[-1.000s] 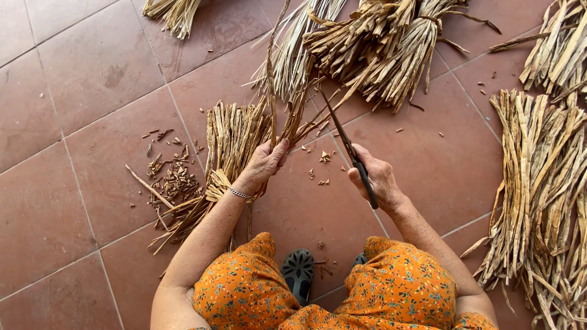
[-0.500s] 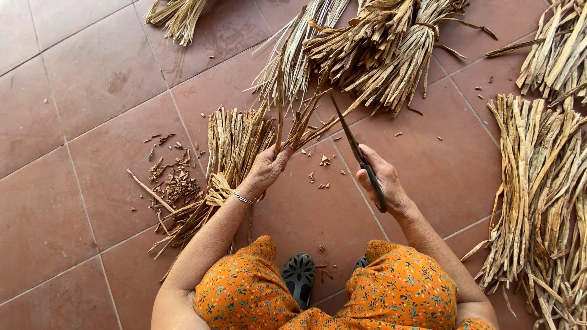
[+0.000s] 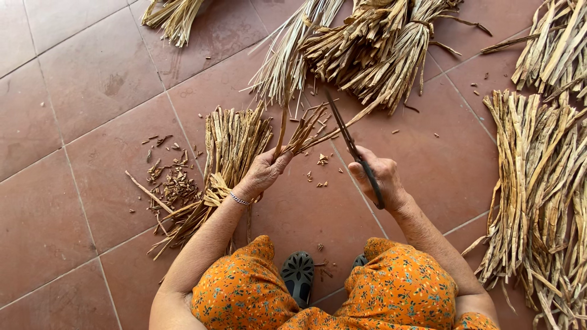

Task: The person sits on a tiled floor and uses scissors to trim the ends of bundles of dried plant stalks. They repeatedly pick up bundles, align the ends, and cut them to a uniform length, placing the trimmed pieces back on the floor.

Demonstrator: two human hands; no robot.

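Note:
My left hand (image 3: pixel 264 173) grips a small bunch of dried plant stalks (image 3: pixel 304 131) that fan upward and to the right. My right hand (image 3: pixel 378 177) holds dark scissors (image 3: pixel 350 144) by the handles, blades pointing up-left, the tip near the stalks' upper ends. Small cut bits (image 3: pixel 321 161) lie on the red floor tiles between my hands. A silver bracelet (image 3: pixel 239 199) circles my left wrist.
A pile of trimmed stalks (image 3: pixel 232 146) lies left of my left hand, with a heap of scraps (image 3: pixel 174 183) further left. Large tied bundles (image 3: pixel 379 43) rest at the top, long stalks (image 3: pixel 538 189) at the right. My orange-clad knees and a dark sandal (image 3: pixel 298 275) are below.
The scissors have shifted slightly up and left toward the stalk ends. My left hand has kept its grip and barely moved.

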